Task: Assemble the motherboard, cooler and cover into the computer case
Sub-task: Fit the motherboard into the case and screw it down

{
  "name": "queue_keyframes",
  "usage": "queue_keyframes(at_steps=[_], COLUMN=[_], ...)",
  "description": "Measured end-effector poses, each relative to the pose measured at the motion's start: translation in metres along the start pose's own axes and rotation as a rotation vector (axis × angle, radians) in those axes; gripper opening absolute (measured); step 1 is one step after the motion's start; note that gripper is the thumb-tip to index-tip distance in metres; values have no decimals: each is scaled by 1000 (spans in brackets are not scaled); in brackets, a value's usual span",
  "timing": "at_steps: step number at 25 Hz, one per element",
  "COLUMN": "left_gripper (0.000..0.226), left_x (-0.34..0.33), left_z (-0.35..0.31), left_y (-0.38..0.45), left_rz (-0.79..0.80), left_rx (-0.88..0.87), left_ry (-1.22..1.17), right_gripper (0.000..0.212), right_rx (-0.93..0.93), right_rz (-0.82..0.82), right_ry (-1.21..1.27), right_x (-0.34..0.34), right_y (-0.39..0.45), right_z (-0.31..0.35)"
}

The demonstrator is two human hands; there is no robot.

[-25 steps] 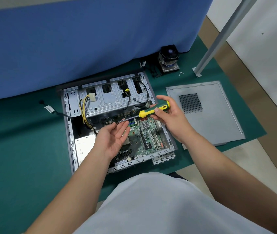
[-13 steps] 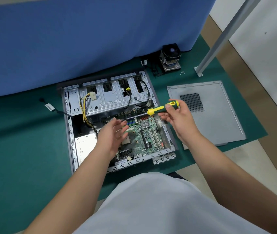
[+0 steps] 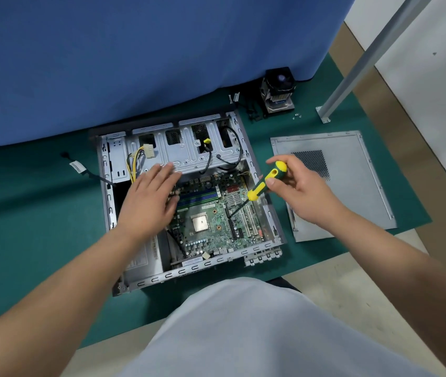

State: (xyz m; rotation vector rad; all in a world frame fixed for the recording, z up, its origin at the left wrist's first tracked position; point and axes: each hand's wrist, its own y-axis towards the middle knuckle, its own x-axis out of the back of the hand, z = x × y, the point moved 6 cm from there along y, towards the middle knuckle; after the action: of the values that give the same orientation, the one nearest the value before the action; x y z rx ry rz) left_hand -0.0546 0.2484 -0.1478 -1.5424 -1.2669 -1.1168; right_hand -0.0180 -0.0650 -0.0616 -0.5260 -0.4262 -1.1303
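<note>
Head view: motherboard (image 3: 211, 213) lies inside the case (image 3: 189, 276), so step 1 looks seated but probably not yet screwed down. Right hand (image 3: 295, 186) grips a screwdriver (image 3: 264, 186), tip on the board near the slots. Left hand (image 3: 151, 194) rests flat, fingers straight, on the case's left half. Cooler (image 3: 277, 91) stands beyond the case; cover (image 3: 333, 183) lies right of it. Both remain unfitted. Loose cables (image 3: 134, 161) inside the case may obstruct.

Single head-worn view, steeply down and forward, close above the open computer case (image 3: 189, 202).
</note>
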Motion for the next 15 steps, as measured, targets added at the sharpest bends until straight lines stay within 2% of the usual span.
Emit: queue_keyframes(at_steps=[10,15], left_gripper=[61,62], left_x=[-13,-14], left_z=[9,8], left_y=[-3,-2], left_rz=[-55,-73], left_rx=[62,61], left_ry=[22,11], right_gripper=[40,43], right_rx=[154,175], right_rz=[296,338], right_ry=[-576,-681], right_x=[-23,-29], right_y=[-24,-30], right_z=[0,-13])
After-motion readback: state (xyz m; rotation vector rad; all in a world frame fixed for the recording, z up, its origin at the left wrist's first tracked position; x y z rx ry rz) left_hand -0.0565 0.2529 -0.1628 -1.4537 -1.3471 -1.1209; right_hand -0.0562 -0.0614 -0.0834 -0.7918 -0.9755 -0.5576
